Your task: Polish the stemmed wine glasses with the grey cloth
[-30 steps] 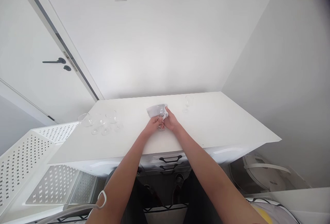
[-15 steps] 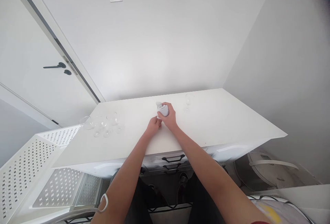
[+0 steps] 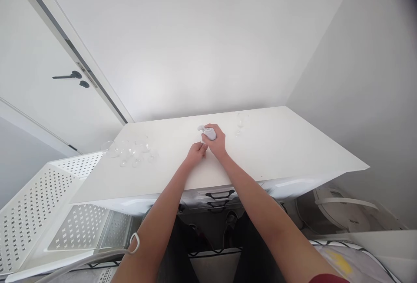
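A light grey cloth (image 3: 209, 133) is bunched in my right hand (image 3: 217, 140), whose fingers wrap around it above the white cabinet top. My left hand (image 3: 196, 153) is closed just below and to the left, pinching what looks like the stem of a wine glass. Only a bit of the glass's foot (image 3: 203, 157) shows under those fingers; the cloth and hands hide the bowl. Right of my hands, a clear stemmed glass (image 3: 239, 123) stands upright near the back edge.
Several clear stemmed glasses (image 3: 135, 149) stand grouped on the left of the cabinet top (image 3: 293, 153). Perforated white panels (image 3: 35, 218) adjoin its left end. Black drawer handles (image 3: 220, 195) face me. A lidded bin (image 3: 339, 213) sits low at the right.
The cloth and my right hand have shifted slightly and the cloth has tilted to the right. My left hand keeps its grip. The whole view has moved a little.
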